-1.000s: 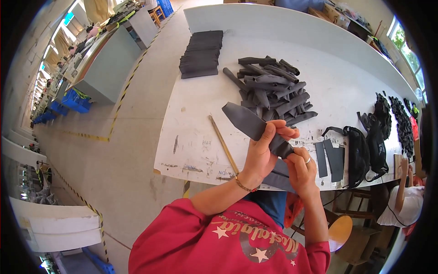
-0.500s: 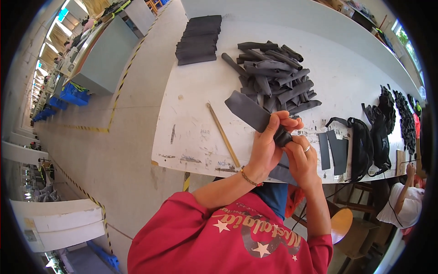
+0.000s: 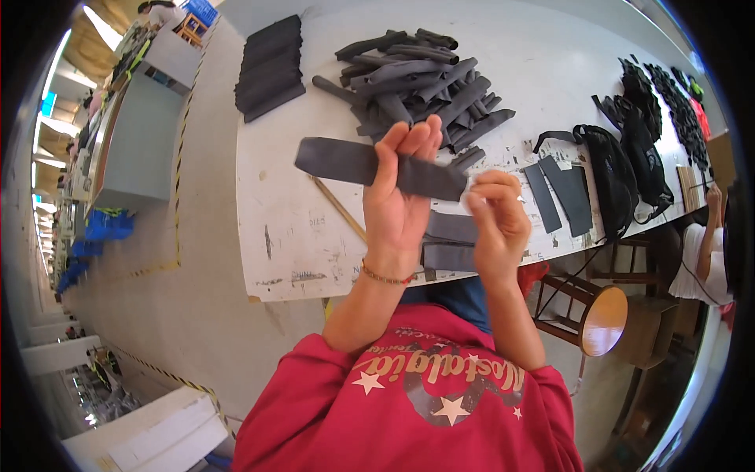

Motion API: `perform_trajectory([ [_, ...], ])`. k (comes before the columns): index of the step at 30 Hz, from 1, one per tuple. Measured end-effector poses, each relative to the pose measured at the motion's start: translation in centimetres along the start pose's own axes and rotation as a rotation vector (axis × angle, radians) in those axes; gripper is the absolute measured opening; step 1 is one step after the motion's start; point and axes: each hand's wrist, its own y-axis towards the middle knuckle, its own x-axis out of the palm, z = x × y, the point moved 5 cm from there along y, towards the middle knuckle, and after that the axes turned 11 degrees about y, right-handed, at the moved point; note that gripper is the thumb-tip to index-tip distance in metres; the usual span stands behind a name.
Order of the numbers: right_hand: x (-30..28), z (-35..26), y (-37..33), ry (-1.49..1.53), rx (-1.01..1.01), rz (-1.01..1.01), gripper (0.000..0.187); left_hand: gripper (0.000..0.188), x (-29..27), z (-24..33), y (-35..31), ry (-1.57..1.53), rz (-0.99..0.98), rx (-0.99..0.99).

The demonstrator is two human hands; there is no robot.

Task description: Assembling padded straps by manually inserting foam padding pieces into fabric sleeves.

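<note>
A flat dark grey fabric strip (image 3: 334, 161) lies crosswise in my left hand (image 3: 395, 200), held between the thumb and the raised fingers. Its left end sticks out past the thumb. My right hand (image 3: 503, 224) has its fingers curled in a pinch at the strip's right end; the fingertips partly hide the contact. Below the hands, more flat grey fabric pieces (image 3: 450, 256) rest near the table's front edge. Just beyond the strip is a loose heap of rolled dark fabric tubes (image 3: 425, 75).
A neat stack of dark pieces (image 3: 269, 69) sits at the table's far left. A wooden stick (image 3: 338, 206) lies left of my hand. To the right are grey flat strips (image 3: 562, 193) and black bags (image 3: 613, 181). A stool (image 3: 604, 321) stands by the table; another person (image 3: 700, 263) sits at far right.
The strip's right end, bunched between both hands before, is now drawn out flat. The strip has turned nearly level and my right hand has moved to its end. The view has shifted.
</note>
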Motion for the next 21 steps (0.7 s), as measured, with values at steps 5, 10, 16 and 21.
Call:
perform_trajectory([
  [5, -1.0, -1.2, 0.4, 0.303, 0.272, -0.049, 0.015, 0.034, 1.1, -0.7, -0.3, 0.000, -0.160, 0.008],
  [10, -0.6, -2.9, 0.7, -0.327, -0.123, -0.057, 0.009, 0.031, -1.6, -0.9, -1.2, 0.158, -0.011, -0.066],
  [16, -2.2, -2.8, -0.1, -0.319, -0.245, -0.179, 0.013, 0.023, -5.6, 0.6, -2.5, 0.292, 0.236, -0.093],
  [21, -3.5, -1.1, -0.9, -0.177, -0.009, -0.137, 0.005, 0.018, -6.3, -0.2, -3.5, 0.218, 0.211, -0.130],
])
